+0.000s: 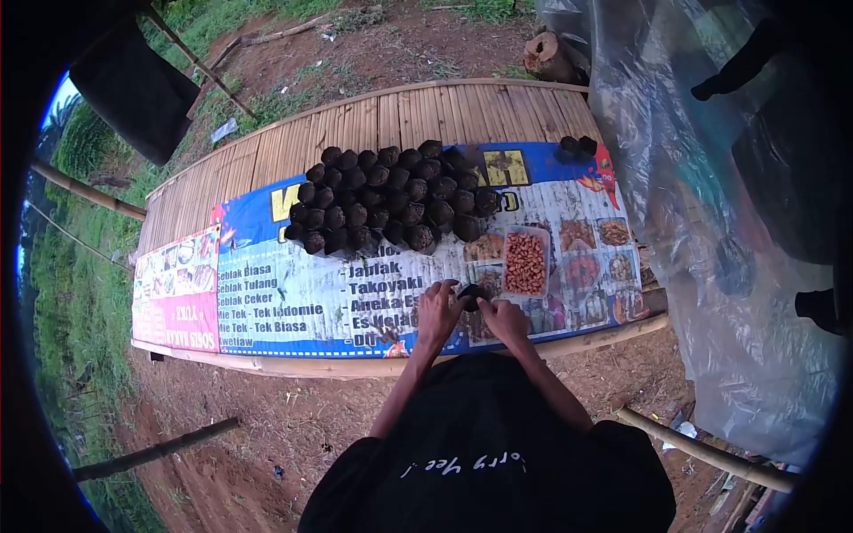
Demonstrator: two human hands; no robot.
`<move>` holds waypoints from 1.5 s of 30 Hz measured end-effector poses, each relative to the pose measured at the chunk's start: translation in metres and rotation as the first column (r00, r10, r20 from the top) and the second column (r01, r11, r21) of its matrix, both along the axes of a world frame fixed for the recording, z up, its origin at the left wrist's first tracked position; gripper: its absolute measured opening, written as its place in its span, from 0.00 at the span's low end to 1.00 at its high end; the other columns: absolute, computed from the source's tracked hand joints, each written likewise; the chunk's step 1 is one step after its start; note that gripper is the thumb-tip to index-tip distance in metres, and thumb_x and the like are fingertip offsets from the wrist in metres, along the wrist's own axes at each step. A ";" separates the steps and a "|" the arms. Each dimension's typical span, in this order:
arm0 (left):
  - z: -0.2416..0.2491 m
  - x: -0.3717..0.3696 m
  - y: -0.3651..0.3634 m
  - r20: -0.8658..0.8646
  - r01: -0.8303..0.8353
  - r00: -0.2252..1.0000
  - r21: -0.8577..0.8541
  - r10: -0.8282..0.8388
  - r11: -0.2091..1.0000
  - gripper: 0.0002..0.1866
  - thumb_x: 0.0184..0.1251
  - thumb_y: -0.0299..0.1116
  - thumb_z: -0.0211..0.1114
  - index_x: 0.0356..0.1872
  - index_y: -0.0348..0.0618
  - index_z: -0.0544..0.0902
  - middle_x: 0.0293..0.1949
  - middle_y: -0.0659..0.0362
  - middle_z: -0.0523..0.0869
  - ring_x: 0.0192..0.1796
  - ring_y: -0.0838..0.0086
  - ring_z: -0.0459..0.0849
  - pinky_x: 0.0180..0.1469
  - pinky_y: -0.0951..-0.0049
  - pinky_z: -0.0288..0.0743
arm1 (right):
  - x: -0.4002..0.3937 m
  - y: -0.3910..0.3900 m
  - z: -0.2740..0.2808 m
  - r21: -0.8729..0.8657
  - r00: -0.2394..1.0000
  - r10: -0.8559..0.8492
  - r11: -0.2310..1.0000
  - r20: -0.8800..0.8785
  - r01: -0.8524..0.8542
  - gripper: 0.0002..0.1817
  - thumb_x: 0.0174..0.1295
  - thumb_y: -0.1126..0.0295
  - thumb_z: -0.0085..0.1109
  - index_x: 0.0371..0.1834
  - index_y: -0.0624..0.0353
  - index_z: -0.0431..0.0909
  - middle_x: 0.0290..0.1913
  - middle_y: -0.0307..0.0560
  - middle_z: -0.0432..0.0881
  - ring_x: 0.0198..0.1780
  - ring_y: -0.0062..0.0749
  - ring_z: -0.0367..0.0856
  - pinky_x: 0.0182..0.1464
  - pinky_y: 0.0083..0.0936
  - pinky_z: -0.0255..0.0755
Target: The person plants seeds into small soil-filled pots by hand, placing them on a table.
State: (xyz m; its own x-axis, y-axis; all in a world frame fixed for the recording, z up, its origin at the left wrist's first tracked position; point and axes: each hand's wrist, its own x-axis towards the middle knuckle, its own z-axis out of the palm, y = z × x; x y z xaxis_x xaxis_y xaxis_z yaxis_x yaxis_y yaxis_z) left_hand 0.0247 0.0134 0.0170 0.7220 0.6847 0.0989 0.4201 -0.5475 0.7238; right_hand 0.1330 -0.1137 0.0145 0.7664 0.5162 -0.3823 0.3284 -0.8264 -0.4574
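Near the front edge of the table, a small black seedling bag [472, 296] is between my two hands. My left hand [437, 311] has its thumb against the bag's left side, fingers partly bent. On the other side, my right hand [505, 321] pinches the bag's right edge. Just beyond my right hand stands a clear plastic tub [526, 229] of reddish-brown seeds [525, 263]. Farther off to the left, many soil-filled black seedling bags [360, 236] stand packed in a cluster. What is inside the bag in my hands is too dark to make out.
A printed food banner [302, 298] covers much of the bamboo-slat table [346, 129]. Two black bags [577, 147] stand at the far right corner. Clear plastic sheeting [657, 178] hangs along the right side. Bamboo poles [706, 449] and a cut log [545, 55] are around the table.
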 end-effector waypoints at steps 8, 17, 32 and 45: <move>-0.008 0.011 0.009 0.011 0.063 0.998 0.030 -0.064 0.998 0.05 0.56 0.29 0.65 0.29 0.38 0.80 0.28 0.48 0.83 0.37 0.52 0.83 0.45 0.56 0.73 | -0.002 0.001 -0.001 0.100 0.997 0.027 0.994 0.076 -0.035 0.18 0.62 0.51 0.55 0.34 0.54 0.84 0.31 0.56 0.86 0.38 0.57 0.85 0.42 0.49 0.77; -0.002 -0.003 -0.008 0.023 -0.079 0.997 -0.040 0.080 0.996 0.07 0.58 0.30 0.67 0.33 0.37 0.81 0.29 0.47 0.85 0.34 0.53 0.84 0.40 0.55 0.75 | -0.001 -0.005 -0.018 0.081 0.989 0.042 0.995 0.144 -0.054 0.20 0.63 0.46 0.54 0.35 0.51 0.83 0.32 0.56 0.86 0.35 0.56 0.85 0.39 0.50 0.77; -0.007 0.003 0.006 0.113 -0.006 0.994 -0.029 0.010 1.000 0.06 0.57 0.28 0.66 0.28 0.34 0.81 0.26 0.46 0.85 0.30 0.50 0.84 0.37 0.55 0.76 | 0.002 0.007 -0.001 0.140 0.988 0.036 0.989 0.148 -0.057 0.18 0.65 0.50 0.53 0.33 0.53 0.82 0.27 0.58 0.84 0.34 0.58 0.84 0.37 0.51 0.76; -0.011 0.016 0.017 0.037 0.072 0.997 0.031 -0.073 0.997 0.07 0.56 0.29 0.67 0.30 0.35 0.83 0.29 0.46 0.86 0.32 0.52 0.85 0.38 0.56 0.77 | 0.003 0.007 -0.011 0.109 1.000 0.023 0.994 0.018 -0.025 0.19 0.63 0.49 0.56 0.33 0.54 0.83 0.31 0.54 0.86 0.38 0.55 0.85 0.40 0.47 0.77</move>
